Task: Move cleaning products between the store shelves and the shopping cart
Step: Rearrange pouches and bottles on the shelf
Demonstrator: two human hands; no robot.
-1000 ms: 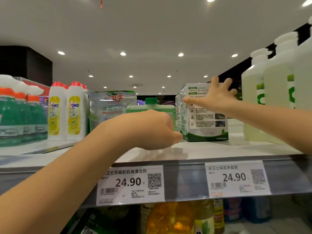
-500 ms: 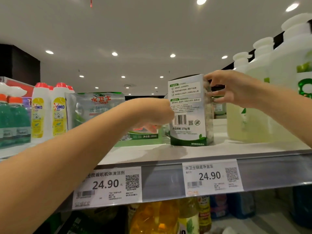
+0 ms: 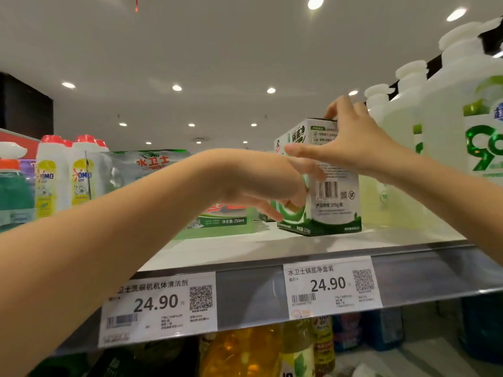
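Observation:
A white and green carton of cleaner (image 3: 335, 193) stands upright on the top shelf (image 3: 272, 250), turned so a barcode side faces me. My right hand (image 3: 351, 144) grips its top: the fingers curl over the upper edge and the thumb stretches left across the front. My left hand (image 3: 258, 182) reaches in from the left, its fingers resting against the carton's lower left face. No shopping cart is in view.
Tall white jugs (image 3: 446, 126) crowd the shelf right of the carton. To the left are a low green bottle (image 3: 226, 221), a refill pouch (image 3: 147, 167) and red-capped OMO bottles (image 3: 51, 175). Price tags (image 3: 330, 287) hang on the shelf edge; yellow bottles (image 3: 245, 352) stand below.
The carton has been turned on the shelf and sits further right. My right hand moved onto its top and my left hand came across to its left side.

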